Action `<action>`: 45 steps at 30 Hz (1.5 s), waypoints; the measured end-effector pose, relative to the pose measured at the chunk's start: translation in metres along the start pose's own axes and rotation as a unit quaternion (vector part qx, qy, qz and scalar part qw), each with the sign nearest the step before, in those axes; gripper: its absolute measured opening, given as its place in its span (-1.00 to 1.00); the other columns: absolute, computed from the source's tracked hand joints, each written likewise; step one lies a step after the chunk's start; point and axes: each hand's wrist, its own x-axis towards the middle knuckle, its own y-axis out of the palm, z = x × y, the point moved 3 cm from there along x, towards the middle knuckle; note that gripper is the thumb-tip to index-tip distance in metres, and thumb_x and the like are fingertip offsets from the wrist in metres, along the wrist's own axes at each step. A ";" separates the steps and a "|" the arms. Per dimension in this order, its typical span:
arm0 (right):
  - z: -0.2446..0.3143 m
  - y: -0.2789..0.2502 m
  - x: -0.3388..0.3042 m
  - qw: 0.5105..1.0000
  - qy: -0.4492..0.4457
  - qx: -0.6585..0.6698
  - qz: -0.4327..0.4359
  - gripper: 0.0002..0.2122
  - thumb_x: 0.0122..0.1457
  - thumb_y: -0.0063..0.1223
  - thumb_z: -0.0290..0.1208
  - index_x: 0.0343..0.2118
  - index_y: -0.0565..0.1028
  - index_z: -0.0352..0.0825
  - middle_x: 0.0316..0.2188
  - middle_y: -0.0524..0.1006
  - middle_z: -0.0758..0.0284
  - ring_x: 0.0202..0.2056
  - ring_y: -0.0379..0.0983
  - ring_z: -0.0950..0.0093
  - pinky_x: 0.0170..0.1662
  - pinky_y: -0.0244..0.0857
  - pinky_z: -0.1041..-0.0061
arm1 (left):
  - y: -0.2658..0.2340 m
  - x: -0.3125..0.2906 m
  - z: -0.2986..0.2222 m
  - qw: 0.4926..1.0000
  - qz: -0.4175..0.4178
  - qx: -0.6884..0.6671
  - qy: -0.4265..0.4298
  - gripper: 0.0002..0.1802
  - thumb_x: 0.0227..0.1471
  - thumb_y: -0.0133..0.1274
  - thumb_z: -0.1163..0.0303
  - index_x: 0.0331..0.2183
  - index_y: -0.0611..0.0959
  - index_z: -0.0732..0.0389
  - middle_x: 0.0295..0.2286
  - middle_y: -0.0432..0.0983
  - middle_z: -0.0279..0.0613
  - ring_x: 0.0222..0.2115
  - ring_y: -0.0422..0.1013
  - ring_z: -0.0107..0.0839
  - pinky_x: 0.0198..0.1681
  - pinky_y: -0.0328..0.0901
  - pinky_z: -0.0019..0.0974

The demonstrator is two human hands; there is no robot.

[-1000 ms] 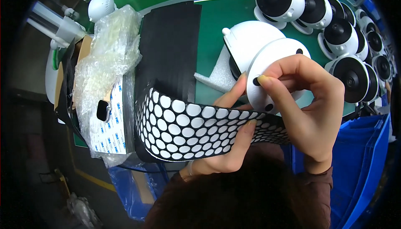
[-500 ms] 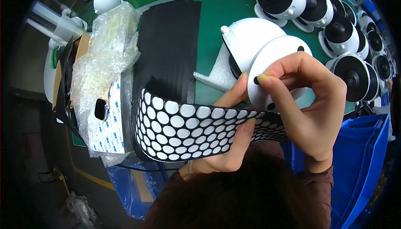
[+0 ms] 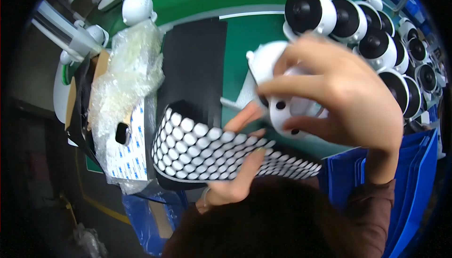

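My left hand (image 3: 238, 182) grips a black sheet of round pads with white backing (image 3: 197, 147), thumb on the near face and fingers behind. The sheet curves up at its left end. Just beyond it, a white dome camera (image 3: 270, 58) lies tilted, its round base toward me. Black round pads (image 3: 281, 105) show on that base. Over the camera is my right hand (image 3: 329, 88), blurred by motion, its thumb and fingers apart with nothing seen between them. That hand hides much of the camera and base. Grey foam (image 3: 240, 95) sits beside the camera.
Several white cameras with black fronts (image 3: 306, 13) crowd the right of the green table (image 3: 254, 27). A flat black strip (image 3: 195, 55) lies at centre-left. Left of it are bubble wrap (image 3: 125, 74), a printed sheet (image 3: 134, 149) and a smartwatch (image 3: 123, 133). A blue crate (image 3: 409, 164) stands lower right.
My right hand has lifted off the base's face, its thumb and finger spreading from a pinch. The pad sheet in my left hand has shifted slightly down and left. The whole view has shifted too.
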 end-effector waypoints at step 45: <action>-0.171 0.174 0.257 0.953 0.230 -0.089 -0.178 -0.01 -0.52 0.29 -0.14 0.04 -0.09 -0.15 0.01 0.04 0.05 -0.05 0.11 0.08 -0.15 0.20 0.17 | -0.068 -0.018 -0.011 0.986 -0.135 0.093 0.005 -0.76 -0.28 -0.12 0.63 -0.40 0.45 0.47 -0.43 0.42 0.08 -0.39 0.37 -0.25 -0.24 0.22 -0.36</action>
